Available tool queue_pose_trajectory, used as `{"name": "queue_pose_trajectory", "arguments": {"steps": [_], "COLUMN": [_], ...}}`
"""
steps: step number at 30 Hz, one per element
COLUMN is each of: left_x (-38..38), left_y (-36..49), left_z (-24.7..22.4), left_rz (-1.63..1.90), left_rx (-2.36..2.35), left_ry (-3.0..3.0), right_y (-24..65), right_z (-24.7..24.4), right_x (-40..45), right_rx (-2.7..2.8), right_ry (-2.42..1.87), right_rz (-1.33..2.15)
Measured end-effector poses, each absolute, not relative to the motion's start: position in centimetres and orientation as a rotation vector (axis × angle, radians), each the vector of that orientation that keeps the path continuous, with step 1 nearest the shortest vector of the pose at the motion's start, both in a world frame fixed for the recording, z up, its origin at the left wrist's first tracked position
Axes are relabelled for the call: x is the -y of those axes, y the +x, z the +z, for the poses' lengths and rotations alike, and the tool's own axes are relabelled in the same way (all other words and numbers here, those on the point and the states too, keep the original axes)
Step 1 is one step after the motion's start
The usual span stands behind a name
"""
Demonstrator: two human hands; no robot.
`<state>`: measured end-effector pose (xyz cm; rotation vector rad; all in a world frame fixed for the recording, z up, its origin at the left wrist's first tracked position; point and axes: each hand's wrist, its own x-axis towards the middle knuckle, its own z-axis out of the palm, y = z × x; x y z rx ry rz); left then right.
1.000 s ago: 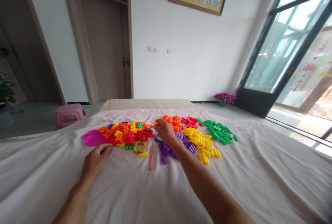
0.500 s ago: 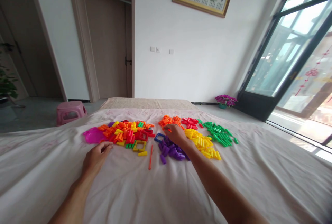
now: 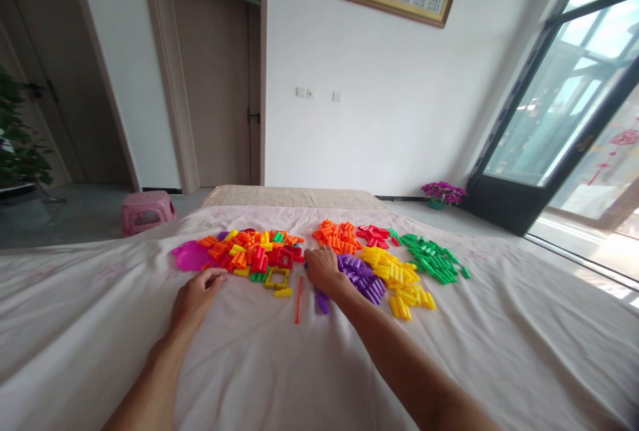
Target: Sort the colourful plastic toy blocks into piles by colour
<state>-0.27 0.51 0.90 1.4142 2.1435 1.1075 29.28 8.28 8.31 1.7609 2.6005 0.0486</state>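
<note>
My left hand (image 3: 198, 294) is at the near left edge of a mixed pile of short coloured plastic pieces (image 3: 245, 249), its fingers loosely bent and thumb apart, with nothing visible in it. A magenta plastic tray (image 3: 190, 257) lies just beyond it. My right hand (image 3: 323, 267) is over the gap between the mixed pile and the purple pieces (image 3: 360, 273), covering most of a blue square frame. Its fingers reach left and down, apart, with the tips partly hidden; I see nothing held. Orange pieces (image 3: 339, 237) lie just beyond this hand.
Sorted to the right are yellow pieces (image 3: 394, 268), red pieces (image 3: 373, 236) and green pieces (image 3: 433, 259). A yellow square frame (image 3: 277, 278) and a thin orange-red stick (image 3: 299, 300) lie in front on the wrinkled bed sheet (image 3: 269, 371). A pink stool (image 3: 148, 212) stands at the left.
My right hand has moved from the edge of the orange pieces leftward and nearer, over the blue frame. My left hand stays beside the mixed pile. The view has turned slightly left.
</note>
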Motion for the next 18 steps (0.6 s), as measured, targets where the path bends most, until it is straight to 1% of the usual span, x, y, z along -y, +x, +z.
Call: {"name": "queue_pose_trajectory", "arguments": {"steps": [5, 7, 9, 11, 13, 15, 18], "left_x": [-0.5, -0.5, -0.5, -0.5, -0.5, -0.6, -0.7], "left_y": [-0.2, -0.2, -0.2, -0.2, -0.3, -0.3, -0.4], "left_z": [0.8, 0.9, 0.9, 0.9, 0.8, 0.7, 0.6], "left_rz": [1.12, 1.121, 1.123, 1.125, 1.125, 1.12, 1.114], "left_rx": [-2.151, -2.147, -2.143, -2.139, -2.137, -2.139, -2.147], "left_ry": [1.41, 1.409, 1.409, 1.412, 1.417, 1.42, 1.426], "right_y": [29.8, 29.3, 28.4, 27.3, 26.5, 26.2, 26.5], "right_z": [8.1, 8.0, 8.0, 8.0, 8.0, 8.1, 8.1], "right_x": [-7.6, -6.6, -5.3, -3.9, -2.8, -2.1, -1.9], "right_rx": [-2.919, -3.129, -3.31, -3.407, -3.414, -3.338, -3.098], "right_ry": [1.777, 1.626, 1.387, 1.145, 1.018, 1.074, 1.317], "right_rz": [0.144, 0.115, 0.035, -0.064, -0.133, -0.125, -0.042]}}
